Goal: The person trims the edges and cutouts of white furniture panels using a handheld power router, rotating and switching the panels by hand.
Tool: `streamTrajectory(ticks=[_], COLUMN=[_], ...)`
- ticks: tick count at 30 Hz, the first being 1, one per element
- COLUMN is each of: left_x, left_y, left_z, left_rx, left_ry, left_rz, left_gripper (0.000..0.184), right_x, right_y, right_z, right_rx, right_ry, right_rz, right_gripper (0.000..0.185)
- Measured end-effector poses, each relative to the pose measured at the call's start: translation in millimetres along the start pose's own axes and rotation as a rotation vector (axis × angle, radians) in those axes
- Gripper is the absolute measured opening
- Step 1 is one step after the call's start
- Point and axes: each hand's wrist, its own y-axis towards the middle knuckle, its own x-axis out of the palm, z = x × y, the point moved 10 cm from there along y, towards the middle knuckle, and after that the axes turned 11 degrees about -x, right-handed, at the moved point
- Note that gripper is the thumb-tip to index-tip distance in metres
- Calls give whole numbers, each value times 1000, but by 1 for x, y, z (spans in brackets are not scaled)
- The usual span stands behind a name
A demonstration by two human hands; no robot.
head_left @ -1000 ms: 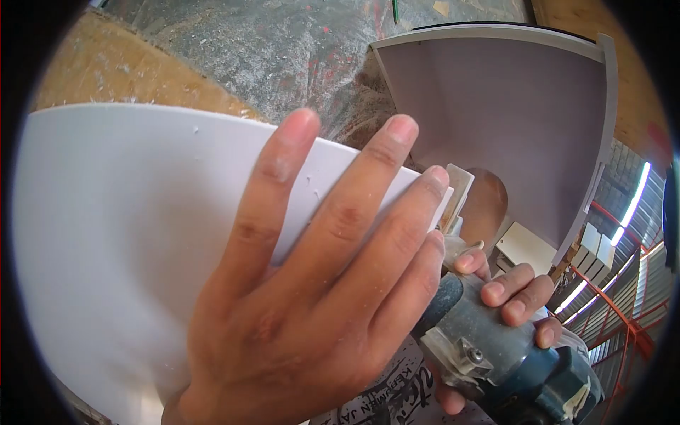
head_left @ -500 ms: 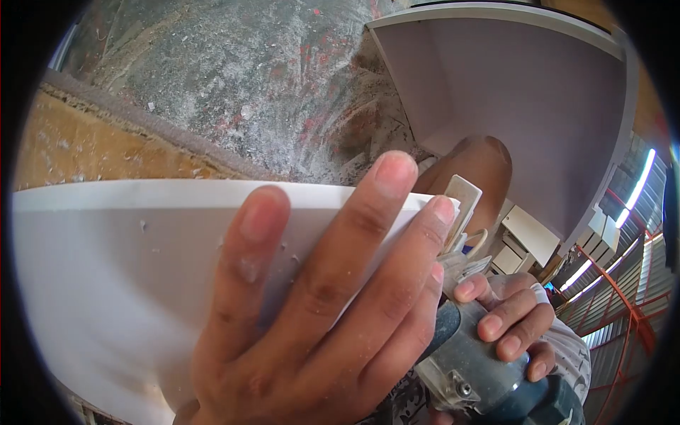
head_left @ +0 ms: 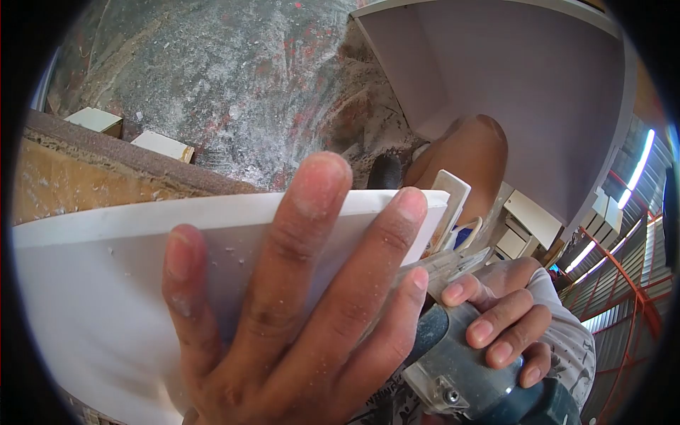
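Note:
My right hand (head_left: 283, 340) crosses the middle of the head view, back up and fingers spread. It touches the face of a curved white panel (head_left: 92, 319), near its end. The thumb is mostly hidden. At the lower right, my left hand (head_left: 503, 333) wraps its fingers round a dark blue-grey power tool (head_left: 467, 361) with a clear, dusty guard. The tool's head is close to the panel's end, partly behind my right hand's fingers. A thin pale plate (head_left: 452, 205) stands beside the panel end. Small white chips dot the panel.
A brown wooden surface (head_left: 71, 177) lies behind the panel. Beyond it is a dusty grey floor (head_left: 234, 92) with two pale blocks. A large white-edged piece (head_left: 531, 92) rises at the upper right beside a bent knee (head_left: 482, 142). Pale boxes and red roof beams show at right.
The view has shifted, showing more floor and two pale blocks. My right hand has moved left and down relative to the panel end, its fingers wider apart. The tool sits lower in view.

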Motion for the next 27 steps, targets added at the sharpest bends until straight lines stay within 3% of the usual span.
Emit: streamTrajectory(ticks=[23, 27], left_x=[1, -3], left_y=[-5, -7], left_z=[-2, -5], left_rx=[2, 5], left_ry=[-12, -14], left_rz=[4, 14], left_gripper=[98, 99], right_x=[2, 9], right_y=[-1, 0], right_z=[-1, 3], right_rx=[39, -68], right_ry=[87, 32], right_rz=[-116, -61], right_gripper=[37, 56])
